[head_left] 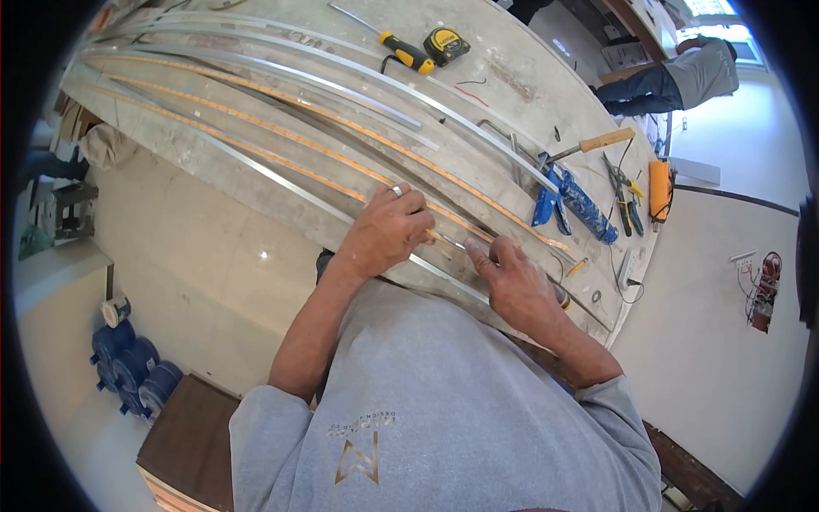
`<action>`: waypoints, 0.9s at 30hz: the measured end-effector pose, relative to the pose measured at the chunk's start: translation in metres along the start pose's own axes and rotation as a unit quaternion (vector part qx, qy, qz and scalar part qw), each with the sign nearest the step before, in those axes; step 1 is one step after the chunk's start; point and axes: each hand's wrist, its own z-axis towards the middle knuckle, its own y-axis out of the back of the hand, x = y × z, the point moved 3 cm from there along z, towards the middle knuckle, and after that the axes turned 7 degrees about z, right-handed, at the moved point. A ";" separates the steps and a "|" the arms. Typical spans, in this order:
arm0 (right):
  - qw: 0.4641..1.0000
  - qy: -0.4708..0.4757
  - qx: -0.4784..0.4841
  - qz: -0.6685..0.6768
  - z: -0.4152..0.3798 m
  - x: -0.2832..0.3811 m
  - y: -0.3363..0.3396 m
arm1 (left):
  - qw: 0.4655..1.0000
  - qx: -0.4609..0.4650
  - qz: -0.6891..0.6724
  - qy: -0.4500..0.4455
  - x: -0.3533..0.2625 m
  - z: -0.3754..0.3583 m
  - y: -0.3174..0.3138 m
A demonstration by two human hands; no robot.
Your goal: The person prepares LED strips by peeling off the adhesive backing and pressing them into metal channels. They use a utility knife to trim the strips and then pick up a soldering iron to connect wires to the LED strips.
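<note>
My left hand (388, 232), a ring on one finger, is closed in a pinch on an LED strip (281, 160) with orange-lit dots. Facing it, my right hand (516, 282) grips a thin tool with a metal shaft (452, 242); its tip points at the left fingertips, and its kind is hard to make out. Another orange-dotted LED strip (358, 128) runs along the bench just beyond both hands. Below my wrists, a pale metal profile (299, 189) passes along the near edge. My fingers hide where strip and tool meet.
On the workbench (512, 111) lie long aluminium profiles (358, 68), a screwdriver (407, 53), a tape measure (445, 45), a blue caulking gun (584, 205), pliers (624, 209), an orange power tool (659, 189) and a power strip (628, 266). Another person (682, 81) bends over at the far right.
</note>
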 end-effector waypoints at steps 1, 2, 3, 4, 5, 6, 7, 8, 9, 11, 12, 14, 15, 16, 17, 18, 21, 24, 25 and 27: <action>1.000 0.025 -0.007 0.003 0.001 -0.001 -0.001 | 1.000 0.000 0.000 0.000 0.000 0.000 -0.001; 1.000 0.025 -0.007 0.003 0.001 -0.001 -0.003 | 1.000 0.000 0.000 -0.002 0.001 0.000 -0.001; 1.000 0.028 -0.014 0.000 0.001 0.000 -0.004 | 1.000 0.000 0.000 -0.003 0.001 0.000 -0.002; 0.999 0.030 -0.020 -0.003 0.001 0.001 -0.005 | 1.000 0.001 0.000 -0.004 0.001 0.000 -0.002; 0.999 0.031 -0.021 -0.003 0.002 0.000 -0.006 | 1.000 0.003 0.002 -0.002 0.001 0.001 -0.001; 1.000 0.023 -0.014 0.004 0.003 0.000 -0.007 | 1.000 0.004 0.003 0.001 0.001 0.000 -0.002; 1.000 0.016 -0.007 0.011 0.003 -0.001 -0.008 | 1.000 0.005 0.003 0.001 0.001 0.001 -0.002; 1.000 0.016 -0.007 0.012 0.003 0.000 -0.008 | 1.000 -0.001 0.002 -0.004 0.002 0.001 -0.003; 1.000 0.011 -0.007 0.000 0.003 0.002 -0.008 | 1.000 -0.005 0.001 -0.008 0.002 0.001 -0.003; 1.000 0.005 -0.006 -0.010 0.003 0.004 -0.012 | 1.000 -0.005 0.003 -0.009 0.003 0.001 -0.004; 0.999 0.028 -0.034 -0.023 0.005 0.005 -0.015 | 1.000 -0.006 0.005 -0.009 0.003 0.000 -0.004; 0.996 0.050 -0.062 -0.035 0.006 0.006 -0.016 | 1.000 -0.004 0.004 -0.012 0.003 0.000 -0.005; 0.998 0.039 -0.040 -0.012 0.009 0.003 -0.015 | 1.000 -0.005 0.005 -0.013 0.004 0.000 -0.005; 0.999 0.028 -0.017 0.011 0.012 0.002 -0.015 | 1.000 -0.006 0.007 -0.012 0.004 0.001 -0.004; 0.999 0.028 -0.017 0.013 0.012 0.003 -0.012 | 1.000 -0.006 0.006 -0.012 0.003 0.001 -0.004; 1.000 0.020 -0.005 0.005 0.013 0.003 -0.008 | 1.000 -0.008 0.006 -0.013 0.002 0.002 -0.003; 0.999 0.019 -0.023 -0.016 0.012 0.003 -0.011 | 1.000 0.028 0.012 -0.003 0.003 0.001 -0.003; 1.000 0.003 -0.020 0.002 0.014 0.005 -0.007 | 1.000 0.012 0.010 0.004 0.000 0.001 0.000; 0.999 -0.021 0.013 0.034 0.014 0.004 -0.006 | 1.000 0.012 0.010 0.003 -0.001 0.000 0.004; 1.000 -0.013 0.002 0.024 0.014 0.002 -0.012 | 0.998 0.055 0.016 0.018 -0.002 -0.001 0.012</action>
